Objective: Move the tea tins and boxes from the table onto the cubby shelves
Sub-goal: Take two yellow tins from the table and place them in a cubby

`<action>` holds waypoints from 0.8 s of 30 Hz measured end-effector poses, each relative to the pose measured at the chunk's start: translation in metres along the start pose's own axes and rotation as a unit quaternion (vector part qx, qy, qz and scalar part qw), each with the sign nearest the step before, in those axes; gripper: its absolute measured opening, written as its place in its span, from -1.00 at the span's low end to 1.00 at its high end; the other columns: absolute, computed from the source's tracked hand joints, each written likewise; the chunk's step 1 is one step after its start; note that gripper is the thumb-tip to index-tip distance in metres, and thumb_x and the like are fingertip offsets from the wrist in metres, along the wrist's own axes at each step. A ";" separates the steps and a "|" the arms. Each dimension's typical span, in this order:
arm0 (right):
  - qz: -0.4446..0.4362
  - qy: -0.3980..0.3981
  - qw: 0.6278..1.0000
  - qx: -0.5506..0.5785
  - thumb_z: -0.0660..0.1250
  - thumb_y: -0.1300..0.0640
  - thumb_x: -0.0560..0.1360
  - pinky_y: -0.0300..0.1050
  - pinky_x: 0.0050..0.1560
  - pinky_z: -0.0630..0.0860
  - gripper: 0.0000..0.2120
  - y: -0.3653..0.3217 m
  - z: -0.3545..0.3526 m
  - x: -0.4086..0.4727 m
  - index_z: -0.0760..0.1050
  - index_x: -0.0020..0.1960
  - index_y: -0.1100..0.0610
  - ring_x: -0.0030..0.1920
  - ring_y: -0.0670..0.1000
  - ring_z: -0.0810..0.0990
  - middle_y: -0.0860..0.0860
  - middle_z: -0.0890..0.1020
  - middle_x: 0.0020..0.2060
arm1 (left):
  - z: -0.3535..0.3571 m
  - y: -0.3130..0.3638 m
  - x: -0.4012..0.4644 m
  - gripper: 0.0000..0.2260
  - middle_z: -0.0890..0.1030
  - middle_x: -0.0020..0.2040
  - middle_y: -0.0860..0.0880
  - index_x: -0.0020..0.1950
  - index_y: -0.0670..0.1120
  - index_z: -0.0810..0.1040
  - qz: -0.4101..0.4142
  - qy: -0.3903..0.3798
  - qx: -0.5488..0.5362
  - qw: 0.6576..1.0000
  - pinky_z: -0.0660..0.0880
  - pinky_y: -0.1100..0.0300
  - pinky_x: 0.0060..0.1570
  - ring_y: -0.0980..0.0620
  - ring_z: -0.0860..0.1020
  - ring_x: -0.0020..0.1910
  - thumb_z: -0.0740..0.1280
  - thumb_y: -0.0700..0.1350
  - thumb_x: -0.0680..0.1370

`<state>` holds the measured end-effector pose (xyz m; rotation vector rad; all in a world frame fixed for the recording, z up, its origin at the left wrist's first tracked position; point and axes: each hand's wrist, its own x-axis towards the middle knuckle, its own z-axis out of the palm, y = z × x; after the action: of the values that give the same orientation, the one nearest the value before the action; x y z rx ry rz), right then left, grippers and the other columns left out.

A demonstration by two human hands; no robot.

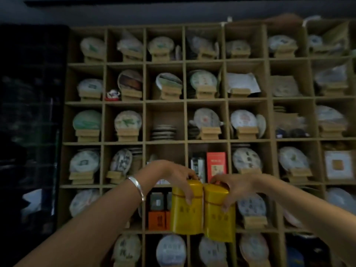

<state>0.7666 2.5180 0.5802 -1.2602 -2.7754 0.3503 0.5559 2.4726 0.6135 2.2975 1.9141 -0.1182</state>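
— What's she got hold of there?

— Two yellow tea tins, one in each hand. The left hand is clamped over the top of the left yellow tin, fingers curled down its front. The right hand grips the right yellow tin the same way, from above, fingers closed round the lid end.

— Are the tins apart?

— No, side by side, touching or very nearly so, both upright. The right one sits a little lower.

— And where are they, on a shelf?

— Held up in front of the cubby shelves, about level with the cubby that has the orange box and a grey box stacked on it. Whether they rest on a ledge I cannot tell.

— Anything else nearby?

— A red box stands in the cubby just above the hands, and there's a silver bangle on the left wrist. Most other cubbies hold round tea cakes on small wooden stands
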 end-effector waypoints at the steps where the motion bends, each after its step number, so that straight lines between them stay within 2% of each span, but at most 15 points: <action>1: -0.006 0.000 1.000 0.005 0.56 -0.22 0.14 -0.11 0.22 0.44 -0.02 0.000 -0.011 0.015 0.19 0.45 -0.10 0.27 -0.04 0.42 -0.17 0.39 0.26 | -0.011 -0.009 0.004 -0.15 0.16 0.53 0.05 0.51 0.10 0.14 -0.012 0.005 0.003 1.000 0.32 0.09 0.16 -0.09 0.22 0.46 0.51 0.14 0.34; 3: -0.022 -0.001 1.000 0.014 0.57 -0.18 0.18 -0.20 0.10 0.45 -0.07 -0.001 -0.033 0.044 0.21 0.43 -0.11 0.21 -0.07 0.44 -0.18 0.41 0.21 | -0.031 -0.028 0.012 -0.18 0.20 0.50 0.04 0.51 0.09 0.14 -0.033 0.009 -0.001 0.999 0.33 0.11 0.14 -0.04 0.29 0.37 0.52 0.09 0.37; 5: -0.043 0.004 0.999 0.015 0.57 -0.11 0.24 -0.26 0.00 0.48 -0.18 -0.002 -0.052 0.072 0.27 0.40 -0.10 0.13 -0.11 0.50 -0.19 0.47 0.15 | -0.047 -0.047 0.021 -0.22 0.31 0.39 0.06 0.49 0.08 0.18 -0.050 0.013 0.003 0.999 0.36 0.13 0.09 0.03 0.34 0.20 0.52 0.05 0.38; 7: -0.063 0.009 0.997 0.032 0.57 -0.02 0.29 -0.20 0.02 0.55 -0.27 -0.004 -0.068 0.099 0.32 0.37 -0.06 0.12 -0.09 0.55 -0.11 0.53 0.15 | -0.061 -0.066 0.030 -0.25 0.35 0.32 0.07 0.47 0.06 0.21 -0.069 0.017 0.007 0.997 0.39 0.14 0.05 0.05 0.37 0.14 0.52 0.02 0.38; 9: -0.080 0.010 0.996 0.041 0.56 0.02 0.30 -0.21 0.02 0.57 -0.27 -0.006 -0.080 0.124 0.31 0.39 -0.03 0.12 -0.07 0.56 -0.09 0.54 0.16 | -0.073 -0.084 0.041 -0.25 0.37 0.33 0.04 0.47 0.04 0.22 -0.088 0.030 0.007 0.996 0.41 0.13 0.05 0.01 0.40 0.17 0.53 0.00 0.38; 11: -0.091 0.015 0.995 0.032 0.57 -0.04 0.26 -0.19 0.04 0.56 -0.20 -0.010 -0.090 0.147 0.29 0.41 -0.04 0.13 -0.07 0.55 -0.10 0.53 0.17 | -0.084 -0.103 0.052 -0.22 0.35 0.34 0.03 0.49 0.03 0.20 -0.099 0.039 0.007 0.994 0.40 0.12 0.08 -0.02 0.39 0.24 0.53 0.00 0.38; 14: -0.102 0.028 0.994 0.019 0.57 -0.12 0.19 -0.14 0.09 0.57 -0.15 -0.012 -0.106 0.182 0.28 0.40 -0.09 0.13 -0.06 0.55 -0.10 0.52 0.18 | -0.104 -0.134 0.070 -0.27 0.34 0.36 0.07 0.46 0.01 0.24 -0.096 0.043 -0.025 0.994 0.41 0.12 0.11 -0.01 0.39 0.24 0.53 -0.01 0.39; 17: -0.091 0.041 0.994 0.040 0.58 -0.04 0.27 -0.04 0.16 0.56 -0.21 -0.014 -0.120 0.221 0.26 0.39 -0.10 0.17 0.00 0.53 -0.05 0.47 0.22 | -0.125 -0.163 0.093 -0.27 0.32 0.30 0.08 0.46 0.04 0.23 -0.091 0.066 -0.035 0.993 0.42 0.11 0.12 -0.02 0.37 0.27 0.53 0.00 0.39; 20: -0.084 0.058 0.993 0.062 0.58 0.04 0.28 0.01 0.16 0.57 -0.26 -0.019 -0.138 0.262 0.28 0.34 -0.06 0.17 0.04 0.54 -0.02 0.48 0.21 | -0.152 -0.193 0.120 -0.37 0.42 0.34 0.00 0.35 0.05 0.29 -0.073 0.069 -0.045 0.994 0.50 0.11 0.06 -0.06 0.46 0.24 0.53 -0.08 0.38; 24: -0.064 0.093 0.992 0.050 0.59 -0.01 0.23 0.07 0.20 0.55 -0.23 -0.026 -0.164 0.315 0.29 0.33 -0.06 0.20 0.07 0.52 0.02 0.46 0.24 | -0.194 -0.230 0.151 -0.29 0.44 0.29 -0.02 0.40 0.02 0.27 -0.066 0.088 0.001 0.994 0.50 0.13 0.03 -0.06 0.46 0.21 0.55 -0.07 0.35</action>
<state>0.5660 2.7666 0.7368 -1.0300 -2.6298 0.3388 0.3510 2.6915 0.7664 2.2487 2.1518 0.0699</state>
